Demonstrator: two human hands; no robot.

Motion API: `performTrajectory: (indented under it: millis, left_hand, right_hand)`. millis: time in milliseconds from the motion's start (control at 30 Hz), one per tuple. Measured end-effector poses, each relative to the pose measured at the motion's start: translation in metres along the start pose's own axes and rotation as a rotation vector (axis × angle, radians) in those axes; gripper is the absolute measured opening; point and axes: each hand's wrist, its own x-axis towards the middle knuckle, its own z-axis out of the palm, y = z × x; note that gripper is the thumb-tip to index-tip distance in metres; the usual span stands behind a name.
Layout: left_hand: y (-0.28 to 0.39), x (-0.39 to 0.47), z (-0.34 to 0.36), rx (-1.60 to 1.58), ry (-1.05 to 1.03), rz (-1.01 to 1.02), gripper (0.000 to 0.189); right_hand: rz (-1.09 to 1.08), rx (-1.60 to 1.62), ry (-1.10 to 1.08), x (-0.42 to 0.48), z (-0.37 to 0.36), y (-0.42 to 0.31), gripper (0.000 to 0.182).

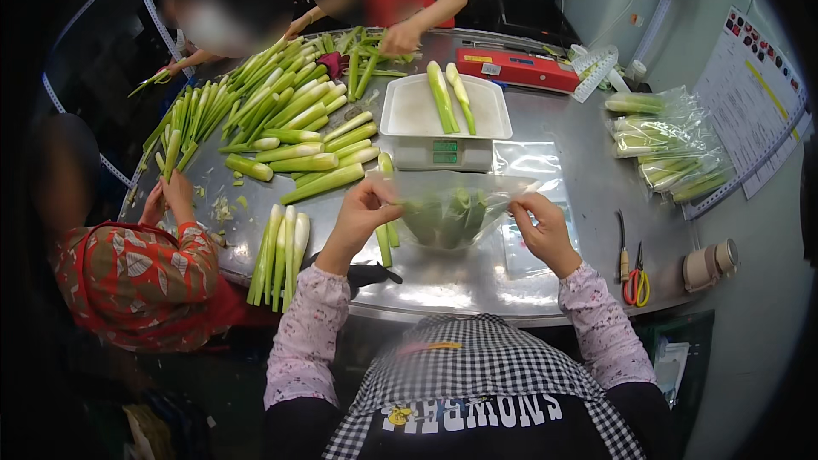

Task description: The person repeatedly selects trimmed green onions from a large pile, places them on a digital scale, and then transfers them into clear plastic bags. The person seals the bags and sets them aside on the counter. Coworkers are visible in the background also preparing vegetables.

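A clear plastic bag (441, 223) hangs between my two hands, with green vegetable stalks inside it. My left hand (359, 216) pinches one upper corner and my right hand (543, 233) pinches the other, so its top edge is stretched sideways. Just beyond it stands a digital scale (409, 156), whose white tray (406, 115) carries two trimmed pale-green stalks (442, 99). Another stalk (385, 236) lies partly behind my left hand. Flat clear bags (527, 156) lie on the table near my right hand.
Many cut stalks (300, 102) are heaped at left, with a small bundle (279, 252) near the front edge. A red sealing machine (514, 69), filled bags (671, 147), scissors (636, 284) and a curved knife (622, 249) lie rightward. Co-workers' hands (402, 37) handle stalks across the metal table (447, 291).
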Motion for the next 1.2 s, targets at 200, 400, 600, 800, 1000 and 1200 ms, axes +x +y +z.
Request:
performTrajectory:
  millis: [200, 400, 600, 800, 1000, 1200]
  left_hand:
    - [0.006, 0.011, 0.009, 0.274, 0.031, -0.189, 0.017]
    - [-0.031, 0.044, 0.049, -0.023, 0.009, -0.085, 0.018]
    - [0.004, 0.085, 0.128, 0.036, -0.014, 0.063, 0.016]
    - [-0.015, 0.147, 0.248, -0.097, -0.125, 0.008, 0.019]
    - [-0.06, 0.129, 0.215, 0.099, -0.154, -0.288, 0.025]
    - [-0.083, 0.1, 0.144, 0.086, 0.279, -0.43, 0.024]
  right_hand:
    - [0.027, 0.148, -0.071, -0.016, -0.012, 0.004, 0.017]
    - [0.221, 0.417, -0.06, -0.019, 0.001, 0.008, 0.054]
    - [0.427, 0.652, 0.159, -0.027, -0.061, 0.003, 0.046]
    - [0.519, 0.537, 0.536, -0.022, -0.195, 0.025, 0.033]
    - [0.53, 0.173, 1.093, -0.071, -0.368, 0.145, 0.034]
    - [0.659, -0.455, 1.24, -0.138, -0.475, 0.287, 0.044]
